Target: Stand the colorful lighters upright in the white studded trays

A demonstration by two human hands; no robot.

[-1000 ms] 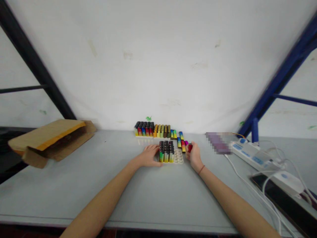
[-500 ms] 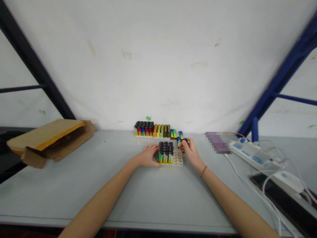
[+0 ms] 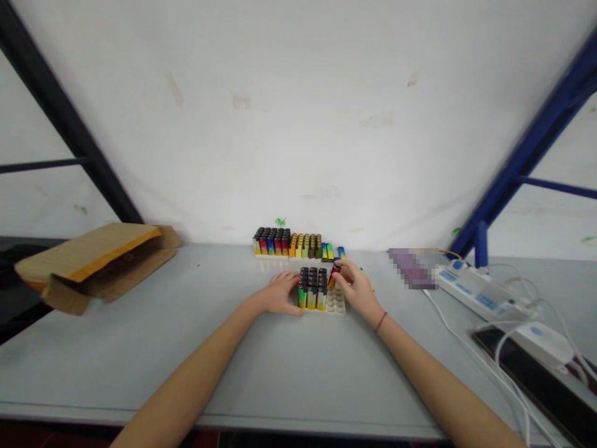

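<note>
A pale tray [image 3: 336, 307] stands near the middle of the table, its left part filled with several upright lighters [image 3: 312, 297] with black tops. Its right-hand holes show bare at the front. My left hand [image 3: 280, 294] rests against the left side of the tray, fingers behind and thumb near the front corner, holding the tray steady. My right hand [image 3: 355, 287] pinches a red lighter [image 3: 333, 277], slightly tilted, over the back right of the tray. Behind my right hand lie blue and yellow lighters [image 3: 329, 251], partly hidden.
At the back stand a block of black-topped lighters [image 3: 271, 246] and a yellow-brown group [image 3: 305, 246]. An open paper bag [image 3: 102, 258] lies left. On the right are a power strip [image 3: 485, 298], white cables and a dark phone [image 3: 532, 379].
My right hand has moved left with the lighter, from beside the tray to over its back right holes. My left hand has stayed at the tray.
</note>
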